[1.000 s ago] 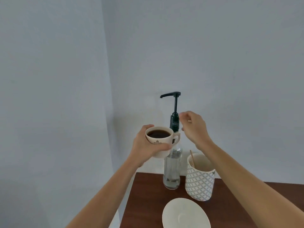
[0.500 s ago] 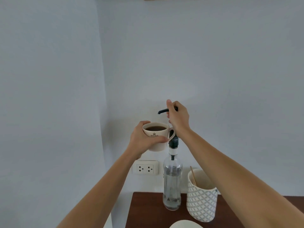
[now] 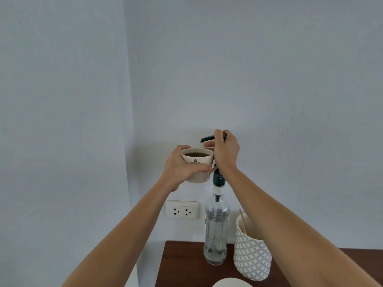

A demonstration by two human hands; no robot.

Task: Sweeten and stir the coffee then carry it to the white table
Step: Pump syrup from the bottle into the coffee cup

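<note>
There, your left hand (image 3: pixel 182 166) was wrapped around the cream cup (image 3: pixel 198 165) of dark coffee, fingers curled on its side and thumb at the rim, holding it up in the air just beneath the black spout of the pump (image 3: pixel 208 139). Your right hand (image 3: pixel 226 151) was closed over the pump's top — fingers folded down on it, one fingertip showing under the spout. The pump sat in a clear glass bottle (image 3: pixel 216 230) standing on the dark wooden table (image 3: pixel 178 264), just beside a patterned white holder (image 3: pixel 251 255) with a wooden stick (image 3: pixel 242 221) in it. A white saucer (image 3: pixel 232 282) edged into view at the bottom — and a wall socket (image 3: pixel 182 209) sat behind your left forearm.
</note>
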